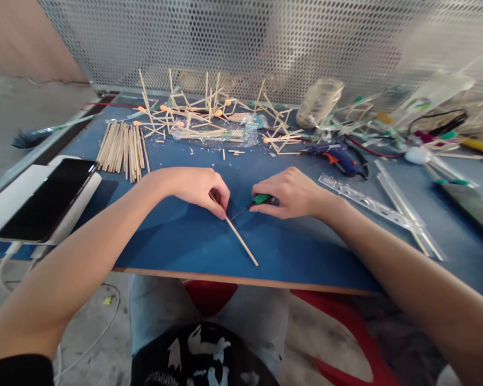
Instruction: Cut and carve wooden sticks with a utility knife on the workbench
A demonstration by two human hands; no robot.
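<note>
My left hand (207, 188) is closed on a thin wooden stick (242, 240), which slants down to the right across the blue tabletop (177, 241). In my right hand (292, 194) is a small green-handled craft knife (261, 199). Its narrow blade points left and comes close to the stick beside my left fingertips; whether it touches the wood I cannot tell. A bundle of similar wooden sticks (123, 149) lies to the left, beyond my left forearm.
At the back stand stick frames (209, 107) near a clear jar (320, 102). Right of my hands lie a blue glue gun (340, 156), a clear ruler (366, 202) and clear strips (410, 214). A phone (48, 198) rests at the left. Perforated metal mesh (225, 43) closes the back.
</note>
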